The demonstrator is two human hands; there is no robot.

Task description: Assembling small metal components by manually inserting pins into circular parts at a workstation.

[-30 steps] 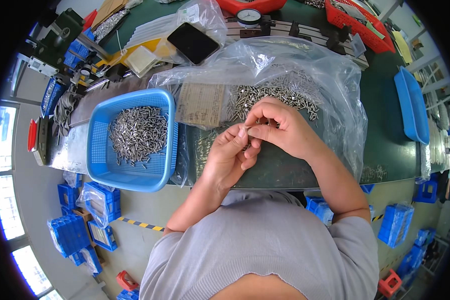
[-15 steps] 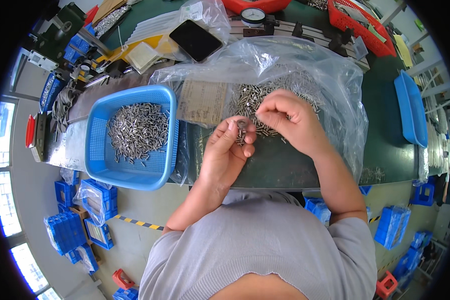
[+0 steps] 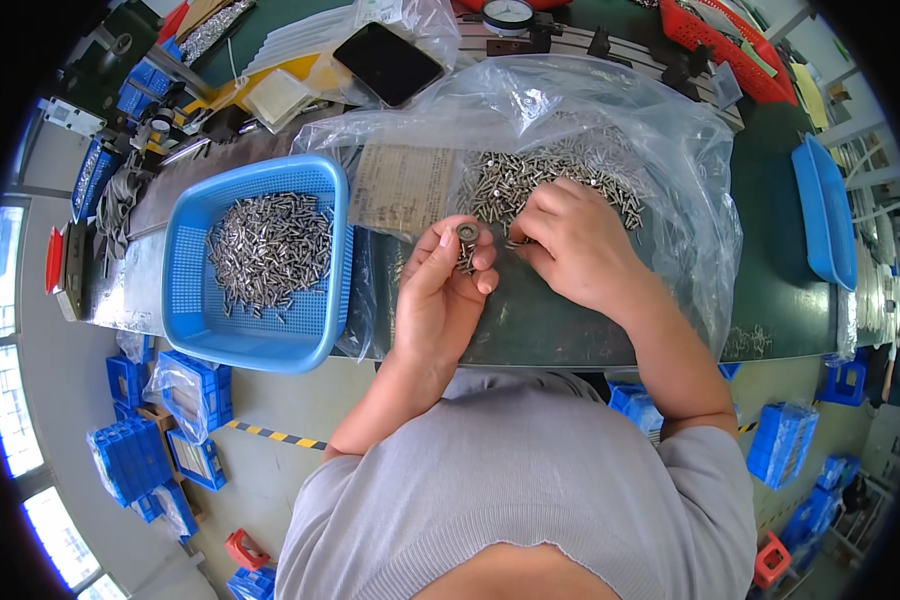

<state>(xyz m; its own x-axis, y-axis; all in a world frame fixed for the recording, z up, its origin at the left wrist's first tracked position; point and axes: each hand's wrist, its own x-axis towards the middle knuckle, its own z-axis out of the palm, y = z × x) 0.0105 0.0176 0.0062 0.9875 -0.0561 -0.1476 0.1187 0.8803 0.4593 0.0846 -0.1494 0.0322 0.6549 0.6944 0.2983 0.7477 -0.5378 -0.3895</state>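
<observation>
My left hand [image 3: 432, 300] is closed, palm up, with a small round metal ring [image 3: 467, 232] pinched between thumb and forefinger. Several small metal pins [image 3: 465, 263] lie against its curled fingers, just below the ring. To the right, my right hand [image 3: 582, 250] reaches down at the near edge of a heap of metal pins [image 3: 505, 178], its fingers pinched together; what is between the fingertips is hidden. The heap rests on an open clear plastic bag [image 3: 695, 200]. On the left, a blue plastic basket [image 3: 182, 325] contains many similar pins [image 3: 270, 250].
A brown printed card [image 3: 402, 190] lies in the bag beside the heap. Behind are a black phone [image 3: 388, 64], a dial gauge [image 3: 508, 14] on a metal rail, and a red basket [image 3: 735, 50]. A blue tray [image 3: 823, 215] sits at the table's right.
My right hand has lowered from above the heap to its near edge. My left hand has shifted slightly left and tilted, so the ring's round face shows more plainly.
</observation>
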